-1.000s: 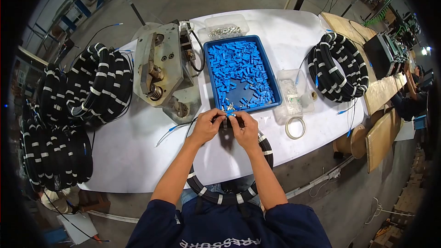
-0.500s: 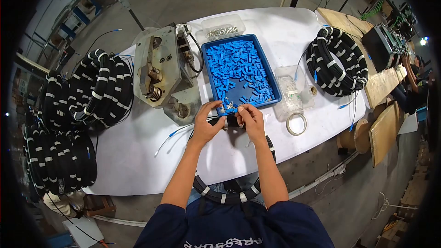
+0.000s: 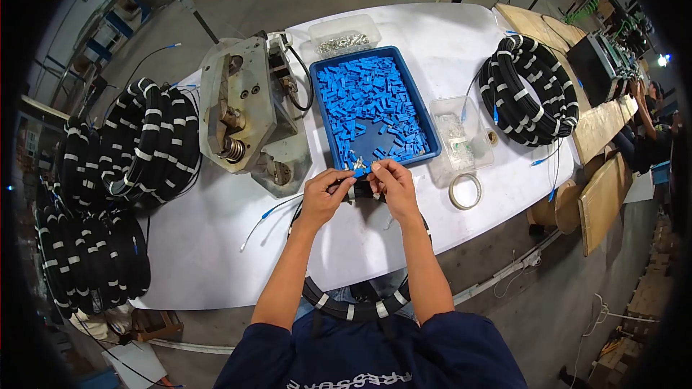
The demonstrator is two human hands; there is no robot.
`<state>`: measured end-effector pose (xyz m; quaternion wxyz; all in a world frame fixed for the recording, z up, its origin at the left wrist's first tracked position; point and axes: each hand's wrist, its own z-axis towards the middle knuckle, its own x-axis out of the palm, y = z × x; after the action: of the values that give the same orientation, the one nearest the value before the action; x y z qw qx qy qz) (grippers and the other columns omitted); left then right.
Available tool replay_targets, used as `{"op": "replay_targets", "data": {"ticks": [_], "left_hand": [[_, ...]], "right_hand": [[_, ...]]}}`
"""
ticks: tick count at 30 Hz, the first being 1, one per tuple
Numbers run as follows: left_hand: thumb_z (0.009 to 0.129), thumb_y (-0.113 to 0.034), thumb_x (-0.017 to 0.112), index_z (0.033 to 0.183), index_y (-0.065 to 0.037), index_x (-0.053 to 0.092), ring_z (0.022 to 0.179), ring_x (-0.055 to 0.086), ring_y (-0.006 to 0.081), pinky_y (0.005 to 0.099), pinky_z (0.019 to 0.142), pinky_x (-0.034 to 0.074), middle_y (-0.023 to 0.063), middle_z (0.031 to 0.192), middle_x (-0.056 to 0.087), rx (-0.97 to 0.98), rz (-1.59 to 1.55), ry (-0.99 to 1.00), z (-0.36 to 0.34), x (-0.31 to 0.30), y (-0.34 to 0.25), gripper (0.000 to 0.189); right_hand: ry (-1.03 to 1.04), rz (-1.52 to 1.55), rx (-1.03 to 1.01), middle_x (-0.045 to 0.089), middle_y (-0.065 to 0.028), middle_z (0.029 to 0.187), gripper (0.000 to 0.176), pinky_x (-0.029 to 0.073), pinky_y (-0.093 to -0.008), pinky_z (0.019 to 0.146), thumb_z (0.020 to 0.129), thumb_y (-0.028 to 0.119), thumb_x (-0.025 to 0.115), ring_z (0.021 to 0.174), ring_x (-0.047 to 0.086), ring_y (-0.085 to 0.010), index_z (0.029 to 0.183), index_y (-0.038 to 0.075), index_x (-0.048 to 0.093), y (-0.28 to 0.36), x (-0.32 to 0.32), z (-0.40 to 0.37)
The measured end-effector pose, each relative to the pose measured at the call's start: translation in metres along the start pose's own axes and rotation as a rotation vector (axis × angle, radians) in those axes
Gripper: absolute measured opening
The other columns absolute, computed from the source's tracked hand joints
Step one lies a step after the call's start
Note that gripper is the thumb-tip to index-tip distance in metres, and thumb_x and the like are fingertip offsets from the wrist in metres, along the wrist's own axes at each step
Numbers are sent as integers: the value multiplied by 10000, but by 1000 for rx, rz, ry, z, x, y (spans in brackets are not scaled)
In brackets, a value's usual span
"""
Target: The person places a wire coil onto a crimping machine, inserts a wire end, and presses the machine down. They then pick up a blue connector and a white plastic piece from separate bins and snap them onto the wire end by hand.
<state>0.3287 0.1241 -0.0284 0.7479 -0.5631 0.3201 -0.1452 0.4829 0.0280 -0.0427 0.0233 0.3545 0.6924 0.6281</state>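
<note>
At the near edge of the blue tray, my left hand and my right hand meet with fingertips closed. Between them is a small blue connector housing, pinched by both hands; its finer details are too small to make out. The tray holds a heap of similar blue housings, with a few pale metallic bits at its near corner. A black cable coil with white tape bands lies under my forearms, partly hidden. To the left of my left hand, a cable end with a blue connector rests on the white table.
A metal press-like machine stands left of the tray. Clear boxes sit behind and right of it, beside a tape roll. Taped cable coils lie at the right, others at the left. A person is far right.
My left fingers have drawn closer together around the blue housing. My right hand stays pinched almost in place. The view has shifted slightly, moving the tray and machine a little up and left.
</note>
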Motion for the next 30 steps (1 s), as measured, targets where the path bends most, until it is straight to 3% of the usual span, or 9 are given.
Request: {"op": "replay_targets", "data": {"ticks": [21, 23, 30], "left_hand": [[860, -64, 742, 1013, -26, 747, 576, 457, 97, 257, 515, 360, 26, 674, 545, 111, 21, -72, 1, 6, 9, 157], [876, -91, 745, 1007, -16, 745, 638, 485, 89, 237, 567, 393, 32, 760, 623, 27, 53, -32, 0, 4, 11, 152], [879, -107, 748, 1018, -15, 742, 617, 467, 63, 214, 538, 375, 25, 786, 642, 16, 52, -40, -2, 5, 9, 167]], "right_hand": [[21, -16, 22, 630, -32, 778, 137, 435, -233, 580, 964, 147, 623, 634, 541, -79, 936, 13, 632, 4, 1, 0], [27, -22, 21, 631, -32, 776, 137, 434, -231, 578, 963, 146, 624, 633, 541, -78, 936, 12, 633, 4, 0, 1], [38, -73, 20, 639, -31, 779, 155, 427, -218, 581, 963, 155, 631, 636, 536, -67, 957, 0, 635, 3, 0, 1]]}}
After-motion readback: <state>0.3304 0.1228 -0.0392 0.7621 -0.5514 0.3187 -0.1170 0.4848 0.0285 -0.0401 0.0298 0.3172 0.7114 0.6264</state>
